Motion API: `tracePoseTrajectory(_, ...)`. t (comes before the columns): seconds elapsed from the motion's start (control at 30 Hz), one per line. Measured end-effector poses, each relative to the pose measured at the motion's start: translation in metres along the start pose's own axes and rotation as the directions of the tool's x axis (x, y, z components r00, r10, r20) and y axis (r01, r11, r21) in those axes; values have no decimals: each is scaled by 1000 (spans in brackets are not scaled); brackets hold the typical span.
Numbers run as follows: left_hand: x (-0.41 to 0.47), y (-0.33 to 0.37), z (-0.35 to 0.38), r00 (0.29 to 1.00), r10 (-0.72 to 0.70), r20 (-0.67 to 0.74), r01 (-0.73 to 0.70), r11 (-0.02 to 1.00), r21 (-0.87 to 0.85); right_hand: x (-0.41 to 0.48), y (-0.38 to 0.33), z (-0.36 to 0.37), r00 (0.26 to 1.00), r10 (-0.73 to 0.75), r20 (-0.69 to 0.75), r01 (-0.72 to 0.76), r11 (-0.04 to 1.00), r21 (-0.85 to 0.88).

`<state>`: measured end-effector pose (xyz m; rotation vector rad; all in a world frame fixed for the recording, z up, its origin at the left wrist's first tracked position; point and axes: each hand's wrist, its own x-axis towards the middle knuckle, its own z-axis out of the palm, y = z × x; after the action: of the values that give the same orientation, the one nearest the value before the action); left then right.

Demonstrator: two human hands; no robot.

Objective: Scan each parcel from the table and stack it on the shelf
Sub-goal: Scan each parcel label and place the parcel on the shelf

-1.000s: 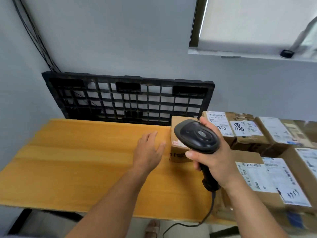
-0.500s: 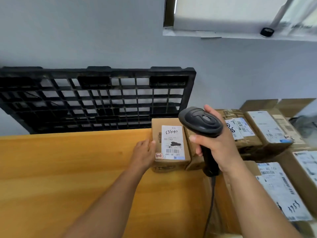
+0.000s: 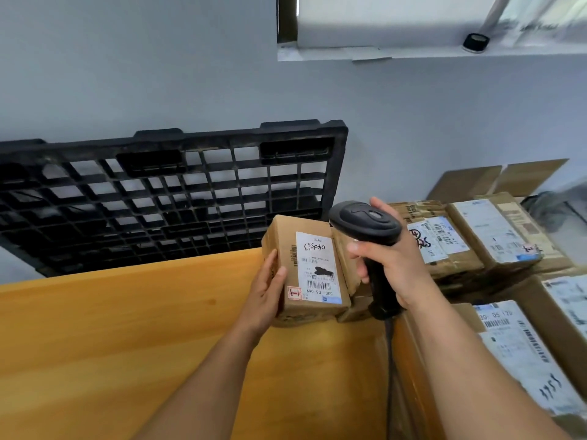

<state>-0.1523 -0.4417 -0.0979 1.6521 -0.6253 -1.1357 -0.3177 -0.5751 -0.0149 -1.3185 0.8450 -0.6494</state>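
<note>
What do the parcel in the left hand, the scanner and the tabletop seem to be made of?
Parcel: brown cardboard, matte, creased at the edges, with a white paper label. Scanner: apparently black moulded plastic, faint sheen. Tabletop: wood or wood-look laminate, smooth, orange-yellow with faint grain; which one is unclear.

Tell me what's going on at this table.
A person is scanning parcels. The left hand grips a small cardboard parcel by its side, label facing up, at the far right edge of the wooden table. The right hand holds a black barcode scanner just beside that label. More labelled parcels are piled to the right, and a black plastic pallet leans against the wall behind.
</note>
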Motion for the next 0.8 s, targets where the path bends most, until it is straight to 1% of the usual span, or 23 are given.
tracePoseTrajectory(0.1,6,9,-8,999,-50,20,49,999,20,1,1,-1,1000,1,-6,-1,1000,1)
tracePoseTrajectory(0.23,6,21,-21,985,-145,91,142,989,39,0,1,2,1000,-5,12,6,1000,-18)
tracePoseTrajectory(0.33,-2,24,-28,981,-175,85,174,985,20,-7,-4,9,998,-28,52,30,998,-48)
tracePoseTrajectory(0.4,-9,24,-35,988,-149,48,150,989,-19,-16,-9,15,994,-46,97,53,996,-69)
tracePoseTrajectory(0.5,-25,28,-51,997,-70,-41,67,996,-62,-38,-17,25,985,-66,161,79,994,-76)
tracePoseTrajectory(0.67,-57,41,-72,987,65,-150,-63,998,17,-79,-23,42,967,-100,235,114,992,-47)
tracePoseTrajectory(0.8,-81,45,-81,969,128,-213,-128,992,15,-113,-23,49,950,-135,280,144,990,-11)
